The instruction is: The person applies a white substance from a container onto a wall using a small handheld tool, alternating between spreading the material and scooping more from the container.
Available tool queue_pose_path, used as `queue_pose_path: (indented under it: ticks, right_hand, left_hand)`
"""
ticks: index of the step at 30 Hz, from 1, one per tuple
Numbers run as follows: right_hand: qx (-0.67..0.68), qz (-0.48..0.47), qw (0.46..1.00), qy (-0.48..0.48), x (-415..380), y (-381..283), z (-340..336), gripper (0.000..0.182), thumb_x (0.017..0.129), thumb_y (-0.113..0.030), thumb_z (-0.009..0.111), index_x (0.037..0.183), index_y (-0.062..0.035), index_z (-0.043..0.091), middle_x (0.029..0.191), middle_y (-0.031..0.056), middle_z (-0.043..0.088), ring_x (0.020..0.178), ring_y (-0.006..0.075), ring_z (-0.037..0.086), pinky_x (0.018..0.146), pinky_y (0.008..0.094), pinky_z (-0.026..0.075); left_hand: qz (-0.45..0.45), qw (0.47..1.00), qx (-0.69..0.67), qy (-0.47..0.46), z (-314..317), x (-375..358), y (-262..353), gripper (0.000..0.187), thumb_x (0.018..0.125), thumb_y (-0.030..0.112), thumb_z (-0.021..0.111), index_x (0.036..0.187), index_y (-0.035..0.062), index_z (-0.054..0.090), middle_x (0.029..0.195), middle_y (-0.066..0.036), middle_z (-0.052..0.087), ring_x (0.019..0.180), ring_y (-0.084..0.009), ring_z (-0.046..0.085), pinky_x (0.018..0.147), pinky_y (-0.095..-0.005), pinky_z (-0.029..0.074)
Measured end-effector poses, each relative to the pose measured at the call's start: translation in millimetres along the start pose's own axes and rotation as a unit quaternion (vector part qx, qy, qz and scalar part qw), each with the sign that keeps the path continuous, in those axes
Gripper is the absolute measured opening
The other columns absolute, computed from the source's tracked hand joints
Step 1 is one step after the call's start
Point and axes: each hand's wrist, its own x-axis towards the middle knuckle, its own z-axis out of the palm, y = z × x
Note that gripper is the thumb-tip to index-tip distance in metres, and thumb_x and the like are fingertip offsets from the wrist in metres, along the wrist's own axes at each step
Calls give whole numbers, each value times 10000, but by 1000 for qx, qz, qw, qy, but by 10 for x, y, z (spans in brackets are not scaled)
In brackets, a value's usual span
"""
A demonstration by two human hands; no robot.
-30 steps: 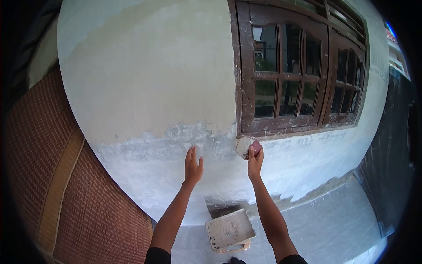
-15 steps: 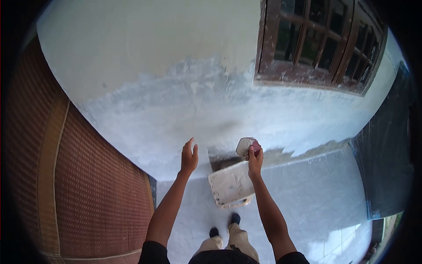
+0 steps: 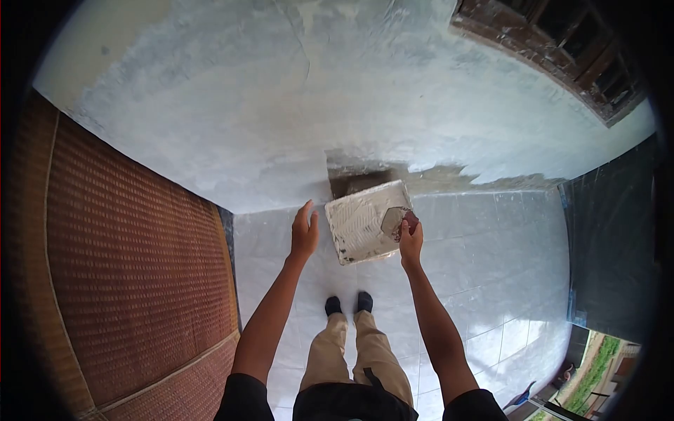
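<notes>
My right hand (image 3: 411,247) grips a plastering trowel (image 3: 392,220) with a flat, angular pale blade and a dark reddish handle. In this view the blade overlaps the right side of a white, ribbed paint tray (image 3: 354,217), which is smeared with pale material. To the left of the tray hangs my left hand (image 3: 304,235), its fingers stretched out and nothing in them. Ahead stands a wall (image 3: 281,126) with patchy white and grey coating.
A brown woven panel (image 3: 140,259) runs along the left. At upper right is a wooden-framed window (image 3: 562,56). Dark sheeting (image 3: 611,231) hangs at the right. My feet (image 3: 349,303) stand on the pale tiled floor (image 3: 477,274), close behind the tray.
The view has tilted downward, so the window and wall sit higher. My right hand has gone from in front of the wall to over the tray, still holding the trowel. My left hand remains open.
</notes>
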Motion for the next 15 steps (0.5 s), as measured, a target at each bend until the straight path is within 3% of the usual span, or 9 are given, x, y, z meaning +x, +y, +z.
queue_pose_path:
  ticks: [3,6,11,15]
  right_hand:
    - [-46,2,999,0,-18,265,-19,240,942,-155,547,1108,15,512,1024,149,621,910,229,605,798,359,466]
    - [-163,-61,985,13,5,540,-44,217,936,-131,534,1077,29,493,949,226,624,869,332,631,750,403,474]
    - [-226,-61,972,-33,240,948,-15,222,934,-127,532,1075,39,488,950,242,630,873,386,632,745,434,477]
    - [-282,-122,950,-51,549,1372,113,209,920,-87,527,1072,51,488,973,273,622,917,435,614,758,460,474]
  left_hand:
    - [-19,1000,-6,-10,222,-170,-346,377,971,200,458,1271,-26,496,1249,-217,553,1186,-341,519,1013,-397,390]
    - [-47,999,-12,-23,467,-357,-632,378,971,196,460,1274,-27,493,1245,-218,554,1186,-341,519,1012,-393,390]
    - [-115,992,-39,-24,927,-709,-1121,379,970,191,464,1275,-32,491,1256,-220,542,1184,-339,521,1009,-387,391]
    - [-155,987,-29,-34,1291,-911,-1560,406,984,215,445,1325,-6,462,1289,-200,528,1202,-292,519,1001,-365,396]
